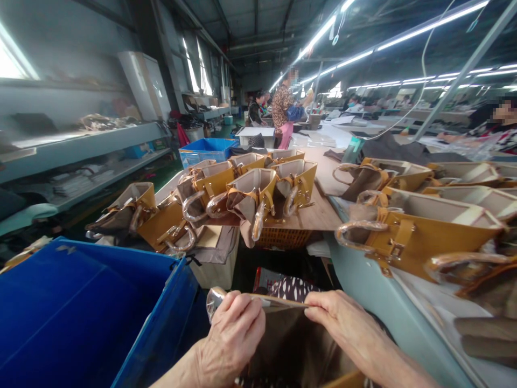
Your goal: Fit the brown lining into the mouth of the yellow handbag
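Observation:
Both my hands are at the bottom centre, closed on the top edge of a brown handbag [291, 345] held in front of me. My left hand [232, 337] grips the rim beside a plastic-wrapped handle [215, 299]. My right hand [343, 323] pinches the same rim further right. The bag's brown inside shows between the hands. Its lower part is hidden below the frame.
A big blue crate [81, 307] stands at the left. Several mustard handbags [250, 196] with wrapped handles crowd a board ahead, more bags [420, 229] lie along the grey table [388, 312] on the right. Shelves [81, 145] line the left wall. People [285, 108] work in the background.

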### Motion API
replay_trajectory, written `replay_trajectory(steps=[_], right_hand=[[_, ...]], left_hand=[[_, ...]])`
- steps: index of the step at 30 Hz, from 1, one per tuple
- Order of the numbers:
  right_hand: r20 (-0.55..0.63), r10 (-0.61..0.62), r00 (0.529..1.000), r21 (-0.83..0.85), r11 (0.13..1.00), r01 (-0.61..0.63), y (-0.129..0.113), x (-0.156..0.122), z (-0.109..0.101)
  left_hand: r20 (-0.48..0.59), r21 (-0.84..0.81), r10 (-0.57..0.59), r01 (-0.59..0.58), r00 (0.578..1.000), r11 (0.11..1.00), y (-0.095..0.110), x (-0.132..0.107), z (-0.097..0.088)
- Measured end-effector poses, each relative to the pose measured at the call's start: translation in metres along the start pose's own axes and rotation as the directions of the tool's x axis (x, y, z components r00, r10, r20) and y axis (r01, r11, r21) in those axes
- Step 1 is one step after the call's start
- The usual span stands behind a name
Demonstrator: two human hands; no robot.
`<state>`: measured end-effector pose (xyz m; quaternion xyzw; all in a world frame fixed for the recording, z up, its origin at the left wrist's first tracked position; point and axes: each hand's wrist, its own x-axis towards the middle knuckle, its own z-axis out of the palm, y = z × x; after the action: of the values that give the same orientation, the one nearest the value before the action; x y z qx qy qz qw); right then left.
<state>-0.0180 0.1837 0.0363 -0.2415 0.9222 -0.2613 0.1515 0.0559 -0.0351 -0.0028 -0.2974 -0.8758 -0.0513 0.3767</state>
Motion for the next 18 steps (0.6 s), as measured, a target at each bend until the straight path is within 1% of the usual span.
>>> replay_trajectory(steps=[4,9,11,13,15,16,17,18], right_hand=[[0.011,-0.009,1.0,0.0,1.0,0.009,-0.002,0.0,0.001],[-0.001,0.002,1.0,-0.001,1.0,-0.002,-0.005,0.0,0.0],[-0.008,0.003,1.0,-0.007,1.0,-0.003,-0.004,0.001,-0.002],[-0.008,-0.002,1.0,-0.019,1.0,0.002,0.002,0.002,-0.002],[-0.018,-0.027,0.999,-0.032,0.999,0.026,0.011,0.002,0.006],[-0.037,-0.05,0.998,-0.038,0.998,0.048,0.016,0.003,0.012],[-0.095,-0.098,0.991,-0.029,0.995,0.096,0.02,0.006,0.021],[-0.168,-0.152,0.974,-0.026,0.988,0.15,0.022,0.012,0.03]], left_hand=[[-0.005,0.015,0.05,-0.05,0.999,0.999,-0.003,-0.001,-0.001],[-0.007,-0.008,0.077,-0.077,0.997,0.997,0.001,0.002,-0.004],[-0.003,-0.055,0.023,-0.023,1.0,0.998,0.002,0.003,-0.002],[0.01,-0.095,-0.09,0.091,0.996,0.991,0.001,0.003,0.002],[0.008,-0.093,-0.177,0.177,0.984,0.98,0.003,0.005,0.007],[0.021,-0.064,-0.18,0.181,0.983,0.981,0.006,0.007,0.008],[0.039,-0.018,-0.165,0.166,0.986,0.986,0.01,0.01,0.01],[0.123,0.044,-0.142,0.137,0.982,0.99,0.015,0.014,0.012]])
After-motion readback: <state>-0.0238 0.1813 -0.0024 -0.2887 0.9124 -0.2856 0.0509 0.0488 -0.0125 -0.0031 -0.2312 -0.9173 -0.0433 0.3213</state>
